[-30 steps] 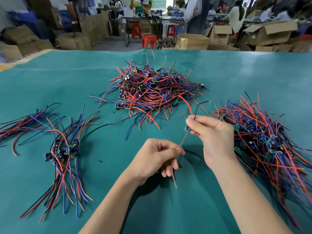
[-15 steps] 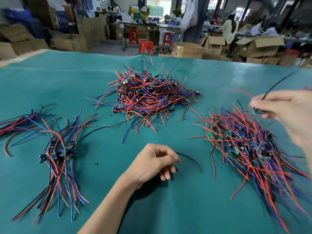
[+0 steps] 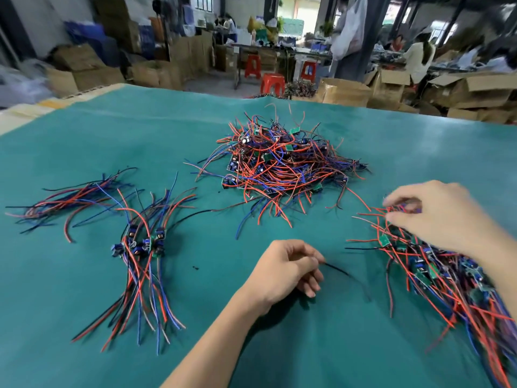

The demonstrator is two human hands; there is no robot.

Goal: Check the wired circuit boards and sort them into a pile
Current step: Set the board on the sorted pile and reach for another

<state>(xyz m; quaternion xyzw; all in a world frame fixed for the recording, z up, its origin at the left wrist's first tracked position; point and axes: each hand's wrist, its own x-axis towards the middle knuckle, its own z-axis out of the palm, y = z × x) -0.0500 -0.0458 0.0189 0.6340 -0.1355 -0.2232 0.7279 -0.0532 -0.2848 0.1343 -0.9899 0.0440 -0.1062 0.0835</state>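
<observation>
Your teal-covered table (image 3: 84,317) carries a tangled heap of wired boards (image 3: 282,161) beyond your left hand (image 3: 282,273). A neat bundle of boards (image 3: 140,247) and loose wires (image 3: 72,203) lie off to its left. A sprawling pile (image 3: 447,275) lies under your right hand (image 3: 430,217).

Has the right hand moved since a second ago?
Yes. The right hand went rightward from the table's middle to the right-side pile, away from the centre pile.

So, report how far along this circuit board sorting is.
Done: a tangled pile of red and blue wired boards by the right hand, and a small aligned bundle of wired boards at left. In hand: the left hand pinches a loose black wire; the right hand's fingers are in the right pile. Left: the big centre heap of wired boards.
</observation>
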